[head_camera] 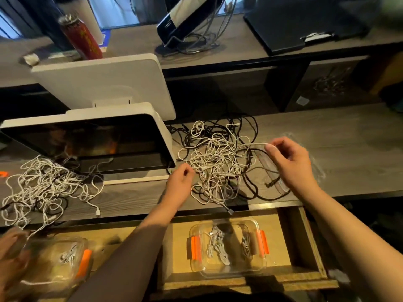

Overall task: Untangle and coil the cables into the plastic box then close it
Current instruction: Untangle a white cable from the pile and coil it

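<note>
A tangle of white and black cables (216,162) lies on the dark wooden desk in front of me. My left hand (182,182) pinches a white strand at the tangle's left edge. My right hand (290,162) holds the end of a white cable (255,144) pulled out to the right. Below, in an open drawer, sits a clear plastic box (227,247) with orange clips, open, with a few coiled white cables inside. A clear lid (314,162) lies on the desk under my right hand.
A second cable tangle (43,188) lies at the left by a white monitor (93,140). Another person's hand (11,256) works at a second clear box (63,260) at lower left. A red bottle (81,38) and a laptop (305,27) stand on the rear shelf.
</note>
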The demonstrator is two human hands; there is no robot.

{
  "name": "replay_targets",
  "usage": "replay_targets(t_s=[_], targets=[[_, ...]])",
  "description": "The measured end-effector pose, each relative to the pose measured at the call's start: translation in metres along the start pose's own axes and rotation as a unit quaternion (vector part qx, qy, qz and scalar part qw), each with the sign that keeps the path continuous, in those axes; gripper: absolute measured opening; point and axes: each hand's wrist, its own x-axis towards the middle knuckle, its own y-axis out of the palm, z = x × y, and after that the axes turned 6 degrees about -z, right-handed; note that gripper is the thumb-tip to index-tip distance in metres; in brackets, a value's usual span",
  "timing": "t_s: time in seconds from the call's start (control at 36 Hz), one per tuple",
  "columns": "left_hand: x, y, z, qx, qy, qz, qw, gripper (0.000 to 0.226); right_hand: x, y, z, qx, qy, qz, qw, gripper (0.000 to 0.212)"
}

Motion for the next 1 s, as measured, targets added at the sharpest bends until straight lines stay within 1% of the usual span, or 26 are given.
replay_targets(t_s=[0.06,0.11,0.17,0.19,0.25,0.31,0.33,0.36,0.39,0.42,0.44,0.5,0.53,0.56,0.61,0.67,0.69,0.75,0.81,0.86,0.94,1.0], targets=[[-0.002,-0.005,-0.005,0.008,0.009,0.043,0.999,0.017,0.001,-0.005,0.008,-0.009,-0.016,0.015,1.0,0.008],[-0.006,-0.007,-0.013,0.034,0.033,0.079,0.996,0.012,0.001,-0.007,0.016,-0.023,-0.024,0.047,0.998,0.007],[-0.011,-0.006,-0.027,0.023,0.055,0.085,0.995,0.008,-0.001,-0.006,0.022,-0.035,-0.032,0.084,0.995,0.007],[-0.016,-0.007,-0.036,0.006,0.066,0.082,0.994,0.012,-0.002,-0.004,0.025,-0.041,-0.037,0.101,0.993,0.006],[-0.023,-0.005,-0.053,-0.013,0.087,0.076,0.993,0.033,-0.004,0.001,0.031,-0.051,-0.05,0.129,0.989,0.005],[-0.029,-0.002,-0.068,-0.013,0.104,0.109,0.989,0.056,-0.007,0.005,0.039,-0.059,-0.068,0.154,0.984,0.004],[-0.032,-0.001,-0.074,0.004,0.119,0.129,0.985,0.059,-0.008,0.007,0.043,-0.057,-0.075,0.164,0.982,0.005],[-0.034,0.002,-0.079,0.016,0.133,0.142,0.981,0.053,-0.009,0.009,0.045,-0.054,-0.082,0.171,0.98,0.005],[-0.034,0.005,-0.081,0.025,0.142,0.145,0.979,0.038,-0.01,0.01,0.048,-0.051,-0.088,0.175,0.979,0.006],[-0.037,0.007,-0.084,0.014,0.135,0.139,0.981,0.024,-0.01,0.01,0.049,-0.049,-0.091,0.175,0.979,0.007],[-0.039,0.008,-0.085,-0.011,0.115,0.126,0.985,0.028,-0.01,0.011,0.048,-0.047,-0.089,0.173,0.98,0.007],[-0.041,0.008,-0.083,-0.074,0.065,0.09,0.991,0.041,-0.009,0.009,0.043,-0.057,-0.08,0.169,0.981,0.008],[-0.042,0.007,-0.081,-0.104,0.054,0.074,0.99,0.042,-0.008,0.009,0.039,-0.074,-0.071,0.169,0.98,0.009],[-0.044,0.005,-0.079,-0.13,0.055,0.061,0.988,0.04,-0.006,0.008,0.033,-0.098,-0.061,0.168,0.979,0.01],[-0.049,0.002,-0.076,-0.164,0.06,0.041,0.984,0.027,-0.004,0.006,0.02,-0.158,-0.054,0.154,0.974,0.008],[-0.054,-0.001,-0.075,-0.191,0.062,0.021,0.979,0.02,-0.002,0.004,0.006,-0.207,-0.058,0.122,0.969,0.008],[-0.054,-0.003,-0.074,-0.202,0.055,0.005,0.978,0.021,0.0,0.003,0.0,-0.222,-0.052,0.099,0.969,0.009],[-0.052,-0.006,-0.072,-0.216,0.019,-0.029,0.976,0.031,0.006,-0.001,-0.012,-0.234,-0.012,0.054,0.971,0.017],[-0.046,-0.008,-0.069,-0.238,-0.017,-0.059,0.969,0.04,0.011,-0.005,-0.022,-0.219,0.047,0.033,0.974,0.028],[-0.043,-0.011,-0.065,-0.236,-0.017,-0.089,0.968,0.042,0.012,-0.008,-0.028,-0.184,0.083,0.034,0.979,0.036],[-0.042,-0.014,-0.06,-0.23,-0.004,-0.096,0.969,0.038,0.012,-0.008,-0.023,-0.078,0.119,0.019,0.99,0.037],[-0.042,-0.015,-0.057,-0.223,0.001,-0.093,0.97,0.032,0.011,-0.007,-0.014,-0.023,0.121,0.005,0.992,0.033]])
